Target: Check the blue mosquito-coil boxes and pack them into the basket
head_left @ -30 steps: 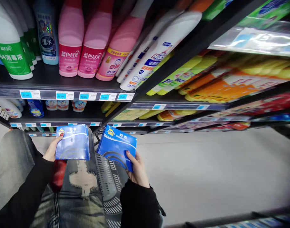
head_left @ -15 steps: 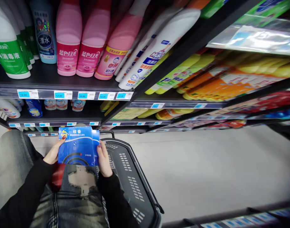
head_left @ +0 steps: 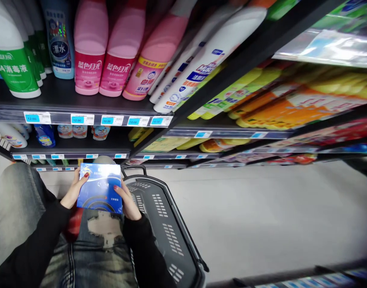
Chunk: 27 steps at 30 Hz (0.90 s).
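Note:
A blue box of mosquito coils, with a dark coil pictured on its front, is held level above my knees. My left hand grips its left side, thumb on the upper left of the front face. On the other side my right hand clasps the right edge, its thumb lying across the front. The fingers behind the box are mostly hidden. Just right of my right arm stands a dark grey shopping basket with slotted walls.
Shelves ahead carry pink bottles, green-labelled white bottles and slanting white bottles. Price tags line the shelf edge. Yellow and orange bottles fill the right-hand shelves. Pale floor stretches to the right.
An offset blue panel that stuck out at the box's right side no longer shows. My right hand has shifted slightly left, with its thumb now farther over the front. The view moved slightly.

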Tool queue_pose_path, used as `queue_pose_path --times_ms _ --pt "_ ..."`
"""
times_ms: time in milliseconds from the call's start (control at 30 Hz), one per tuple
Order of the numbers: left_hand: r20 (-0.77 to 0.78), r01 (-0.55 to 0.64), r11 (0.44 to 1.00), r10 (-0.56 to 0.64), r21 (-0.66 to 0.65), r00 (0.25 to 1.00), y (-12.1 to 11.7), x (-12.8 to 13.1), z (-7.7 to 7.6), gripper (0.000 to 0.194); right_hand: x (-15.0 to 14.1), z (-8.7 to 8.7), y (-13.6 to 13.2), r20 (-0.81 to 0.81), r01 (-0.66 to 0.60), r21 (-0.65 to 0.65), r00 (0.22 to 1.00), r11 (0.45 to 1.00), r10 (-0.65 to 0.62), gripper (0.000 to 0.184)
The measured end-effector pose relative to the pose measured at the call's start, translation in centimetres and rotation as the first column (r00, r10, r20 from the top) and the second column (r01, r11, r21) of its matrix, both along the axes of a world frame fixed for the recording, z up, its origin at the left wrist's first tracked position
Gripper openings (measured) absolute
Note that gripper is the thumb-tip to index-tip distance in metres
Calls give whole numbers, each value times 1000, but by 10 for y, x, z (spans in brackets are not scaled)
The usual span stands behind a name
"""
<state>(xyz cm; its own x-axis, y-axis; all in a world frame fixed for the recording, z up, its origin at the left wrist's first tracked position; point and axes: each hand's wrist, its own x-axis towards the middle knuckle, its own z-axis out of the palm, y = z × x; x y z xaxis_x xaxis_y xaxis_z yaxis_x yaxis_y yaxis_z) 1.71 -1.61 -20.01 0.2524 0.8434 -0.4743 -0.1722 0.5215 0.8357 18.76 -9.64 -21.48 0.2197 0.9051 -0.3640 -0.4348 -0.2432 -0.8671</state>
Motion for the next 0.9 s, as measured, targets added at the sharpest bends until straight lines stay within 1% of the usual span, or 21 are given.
queue_pose_path --times_ms 100,200,267,367,500,600,700,800,900 --pt "21 -5 1000 4 13 1000 0 -1 -2 65 -2 -1 -1 33 15 19 999 1000 -16 58" --pt "49 5 1000 -6 23 999 2 -3 -3 59 -4 1 -3 67 41 17 997 999 -42 59" --pt "84 10 1000 -11 4 996 3 -4 -3 56 -5 2 -4 77 60 21 995 998 -61 58" --pt "123 -5 999 10 -47 992 5 -7 -2 53 -6 -1 -4 79 91 52 992 995 -95 53" --pt "128 -55 994 67 -99 989 8 -12 0 43 -8 -7 -2 156 166 63 972 984 -174 46" --pt "147 -36 993 52 -110 988 8 -13 2 36 -10 -11 0 196 210 56 956 976 -217 44" --pt "183 -27 990 52 -136 982 9 -13 6 37 -10 -13 0 217 258 57 940 964 -265 47" --pt "170 -126 975 157 -183 973 15 -19 14 36 -1 -10 -3 208 320 41 924 946 -321 48" --pt "157 -235 948 271 -217 950 27 -35 24 35 21 -4 -12 186 370 -1 913 929 -364 43"
